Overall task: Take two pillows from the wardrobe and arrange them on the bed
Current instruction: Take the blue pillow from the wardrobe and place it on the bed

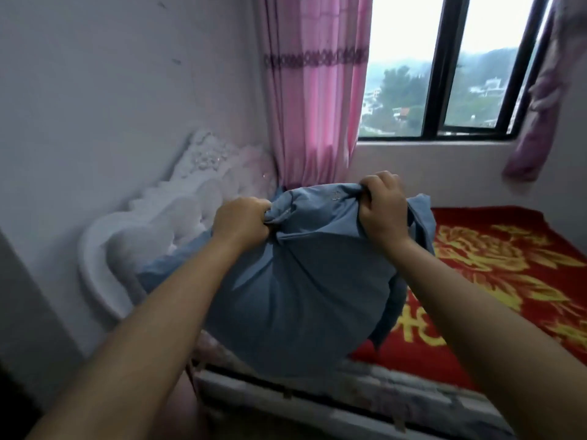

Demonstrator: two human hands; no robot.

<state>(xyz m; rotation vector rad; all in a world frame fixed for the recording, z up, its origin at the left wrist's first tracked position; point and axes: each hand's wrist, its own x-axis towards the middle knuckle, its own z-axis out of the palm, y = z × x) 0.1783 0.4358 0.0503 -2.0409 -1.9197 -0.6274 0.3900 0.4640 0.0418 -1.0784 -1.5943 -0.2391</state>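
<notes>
- Both hands are out in front, each clenched on the top edge of a blue pillow [295,281]: the left hand [242,222] bunches the cloth at its left upper corner, the right hand [382,208] grips the right upper corner.
- The hands are apart, with the gathered top seam of the pillow stretched between them.
- The pillow hangs upright from that grip over the near edge of the bed [349,398], at the head end, its lower part bulging toward the camera. Whether its bottom touches the bed cannot be told.
- A second piece of blue fabric [165,268] shows behind and to the left, against the white padded headboard [152,217]. It looks like another pillow already lying at the head of the bed, though most of it is hidden.
- A red blanket [495,281] with a yellow flower pattern covers the bed toward the far and right edges, under the window [451,65].
- If that hidden blue shape is the first pillow, my reading is that the task is well along: both pillows are out and at the bed, and what remains is laying this one down and squaring it beside the other.
- The wardrobe is not in view, so nothing can be said of what it holds.
- A pink curtain [314,90] hangs in the corner behind the headboard.
</notes>
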